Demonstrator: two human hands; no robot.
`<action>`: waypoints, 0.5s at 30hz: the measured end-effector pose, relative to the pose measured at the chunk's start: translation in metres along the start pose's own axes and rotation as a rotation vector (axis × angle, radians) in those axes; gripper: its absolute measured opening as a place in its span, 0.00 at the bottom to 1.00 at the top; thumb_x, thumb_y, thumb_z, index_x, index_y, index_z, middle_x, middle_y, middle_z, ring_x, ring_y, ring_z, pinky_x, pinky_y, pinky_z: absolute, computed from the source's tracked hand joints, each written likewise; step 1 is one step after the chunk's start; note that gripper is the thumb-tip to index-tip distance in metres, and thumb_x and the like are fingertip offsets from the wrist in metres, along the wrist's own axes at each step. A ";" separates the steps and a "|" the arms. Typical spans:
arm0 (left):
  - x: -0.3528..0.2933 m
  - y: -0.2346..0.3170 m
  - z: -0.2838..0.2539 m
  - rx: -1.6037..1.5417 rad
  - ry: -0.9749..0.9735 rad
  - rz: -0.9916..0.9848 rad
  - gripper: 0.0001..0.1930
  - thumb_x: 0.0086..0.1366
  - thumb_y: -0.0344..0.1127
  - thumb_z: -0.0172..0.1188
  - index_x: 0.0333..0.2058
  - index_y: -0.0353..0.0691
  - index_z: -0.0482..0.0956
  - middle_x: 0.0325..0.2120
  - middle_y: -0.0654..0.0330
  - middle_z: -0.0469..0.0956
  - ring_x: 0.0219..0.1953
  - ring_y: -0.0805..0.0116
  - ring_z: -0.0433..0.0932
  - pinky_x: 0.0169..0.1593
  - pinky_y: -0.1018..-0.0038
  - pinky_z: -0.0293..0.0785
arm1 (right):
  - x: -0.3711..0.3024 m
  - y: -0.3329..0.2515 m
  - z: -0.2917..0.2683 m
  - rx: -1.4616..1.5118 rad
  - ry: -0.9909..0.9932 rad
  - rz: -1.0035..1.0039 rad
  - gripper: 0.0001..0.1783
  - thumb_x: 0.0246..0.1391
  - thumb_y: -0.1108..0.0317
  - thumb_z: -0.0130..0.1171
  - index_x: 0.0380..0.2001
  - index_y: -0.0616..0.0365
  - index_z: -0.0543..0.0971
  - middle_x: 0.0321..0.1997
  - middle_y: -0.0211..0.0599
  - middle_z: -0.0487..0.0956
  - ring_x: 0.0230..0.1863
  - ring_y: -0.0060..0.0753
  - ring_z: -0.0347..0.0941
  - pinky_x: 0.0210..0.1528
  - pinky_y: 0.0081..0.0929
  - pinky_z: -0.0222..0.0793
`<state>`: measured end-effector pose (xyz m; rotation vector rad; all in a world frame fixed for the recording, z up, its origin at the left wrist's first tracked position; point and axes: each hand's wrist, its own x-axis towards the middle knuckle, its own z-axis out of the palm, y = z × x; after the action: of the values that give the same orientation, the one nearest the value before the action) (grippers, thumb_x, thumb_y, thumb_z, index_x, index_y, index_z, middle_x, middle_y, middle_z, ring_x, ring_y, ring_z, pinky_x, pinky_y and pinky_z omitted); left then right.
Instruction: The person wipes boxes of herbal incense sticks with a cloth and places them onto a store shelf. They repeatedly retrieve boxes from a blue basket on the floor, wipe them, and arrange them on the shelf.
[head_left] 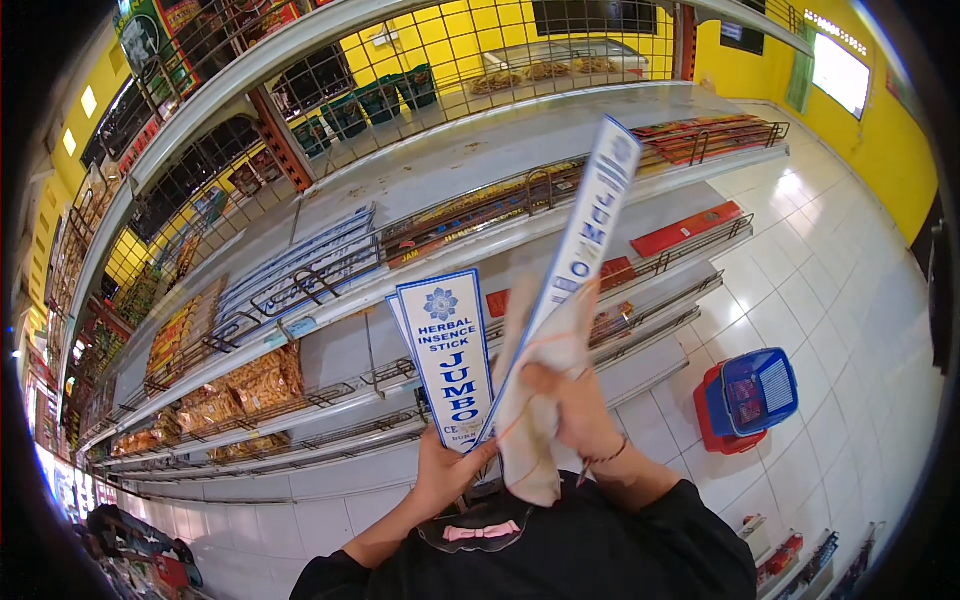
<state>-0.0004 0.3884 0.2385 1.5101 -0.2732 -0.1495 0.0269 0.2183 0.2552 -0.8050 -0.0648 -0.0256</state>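
Low in the middle, my left hand (pixel 450 465) is closed around the lower ends of long, flat white incense boxes (pixel 440 345) with blue borders and a blue flower emblem. At least two overlap there, standing nearly upright. Another long white-and-blue incense box (pixel 592 215) slants up to the right, its lower end reaching toward my left hand. My right hand (pixel 585 415) grips a pale cloth (pixel 540 400) against this slanted box, covering its lower part. The cloth is slightly blurred and hangs down in front of my black top.
Tiered metal shelving (pixel 400 170) with wire rails fills the front. Similar white-and-blue boxes (pixel 300 265) lie there, beside brown and red packets (pixel 480 215). Bagged snacks (pixel 250 385) sit lower left. Stacked blue and red baskets (pixel 760 390) stand on white floor tiles at right.
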 end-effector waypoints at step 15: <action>-0.007 0.002 -0.023 -0.163 0.118 0.032 0.12 0.53 0.26 0.58 0.38 0.32 0.73 0.33 0.56 0.76 0.38 0.67 0.75 0.43 0.72 0.70 | -0.010 -0.011 -0.054 -0.659 0.044 -0.111 0.16 0.43 0.67 0.61 0.35 0.63 0.73 0.31 0.34 0.76 0.31 0.26 0.72 0.34 0.23 0.68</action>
<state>-0.0014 0.4123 0.2391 1.3464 -0.1861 -0.0548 0.0189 0.1714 0.2249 -1.4586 -0.0600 -0.1764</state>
